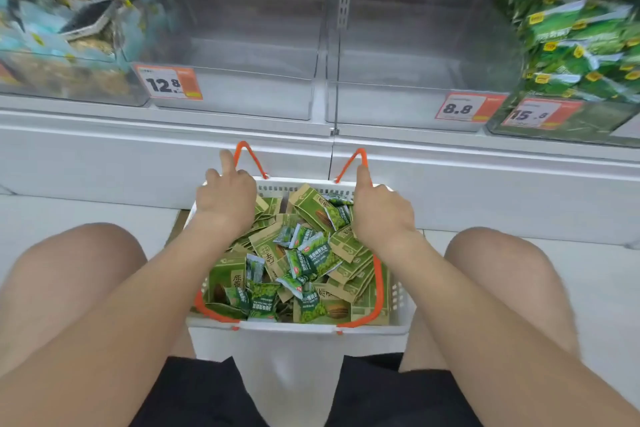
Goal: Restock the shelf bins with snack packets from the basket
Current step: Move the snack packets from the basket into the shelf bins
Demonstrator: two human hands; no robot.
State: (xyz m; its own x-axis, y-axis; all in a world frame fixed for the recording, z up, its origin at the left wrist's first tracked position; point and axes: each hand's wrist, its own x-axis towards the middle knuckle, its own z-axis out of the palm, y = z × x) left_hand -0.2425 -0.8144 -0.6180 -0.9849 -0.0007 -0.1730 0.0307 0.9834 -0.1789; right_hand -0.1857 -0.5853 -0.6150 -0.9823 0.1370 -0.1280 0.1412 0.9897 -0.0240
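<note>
Forefingers (227, 159) of my left hand (225, 199) and right hand (382, 215) touch the orange handles (247, 146); the other fingers curl (around what, I cannot tell) at the basket (298, 328) far rim, near the shelf base (485, 184).

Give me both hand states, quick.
Left hand: grips the orange basket handle, forefinger straight.
Right hand: grips the same handle, forefinger straight.

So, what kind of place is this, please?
Most likely a shop, probably a supermarket snack aisle: clear shelf bins carry price tags reading 12.8 and 8.8, and a white basket full of green snack packets sits in front of them, lower down.
</note>
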